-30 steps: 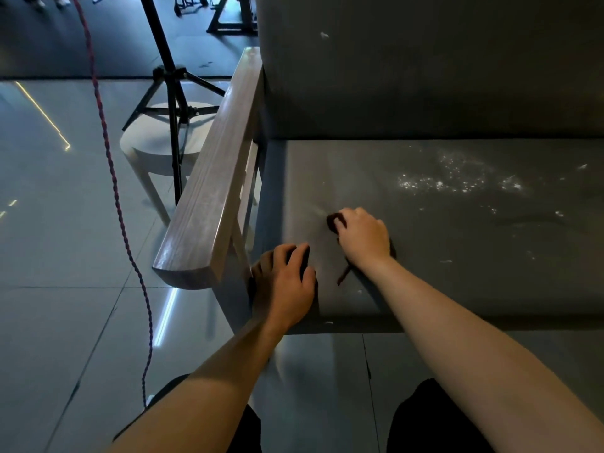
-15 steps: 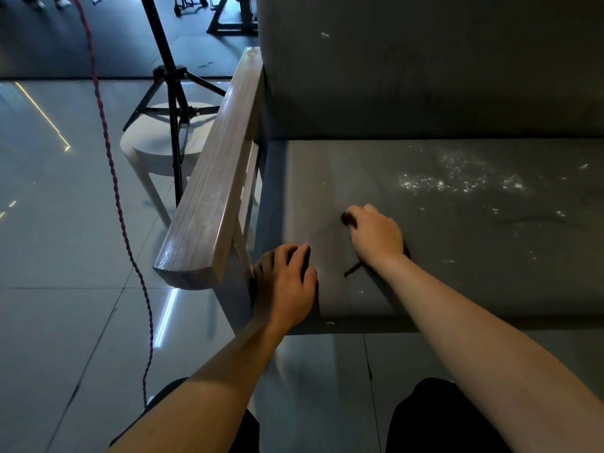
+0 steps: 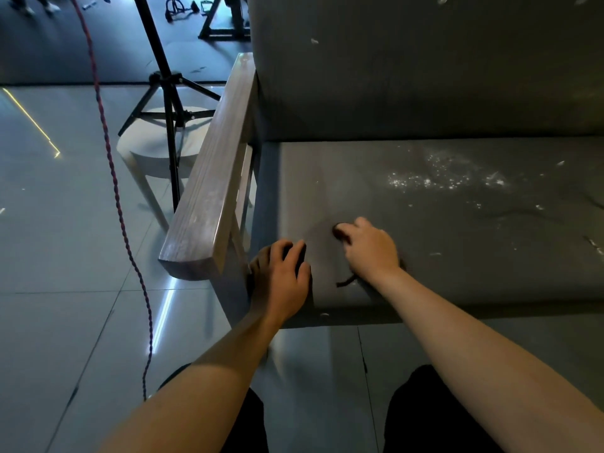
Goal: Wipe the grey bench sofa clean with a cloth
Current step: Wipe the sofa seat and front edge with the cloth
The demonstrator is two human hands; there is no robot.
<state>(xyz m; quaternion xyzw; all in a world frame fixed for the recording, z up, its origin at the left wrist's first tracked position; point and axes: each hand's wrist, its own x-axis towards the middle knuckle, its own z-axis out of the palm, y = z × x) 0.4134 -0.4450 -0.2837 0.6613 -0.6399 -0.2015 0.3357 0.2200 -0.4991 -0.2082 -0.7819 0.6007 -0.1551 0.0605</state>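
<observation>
The grey bench sofa has a seat (image 3: 457,256) and a backrest (image 3: 425,67). My right hand (image 3: 371,248) presses a dark cloth (image 3: 340,231) onto the seat's front left part, with the fingers curled over it. Most of the cloth is hidden under the hand, and a thin strand of it sticks out near the wrist. My left hand (image 3: 281,274) rests on the seat's front left corner with relaxed fingers and holds nothing. White dust specks (image 3: 441,179) lie on the seat to the right of and behind my right hand.
A wooden armrest (image 3: 212,197) runs along the sofa's left side. Beyond it on the tiled floor stand a black tripod (image 3: 166,103) and a pale round stool (image 3: 147,152). A red twisted cable (image 3: 112,178) hangs at the left. A few white flecks mark the backrest.
My right hand slid the cloth a little to the right, then back leftwards and slightly nearer the front edge. My left hand has stayed in place.
</observation>
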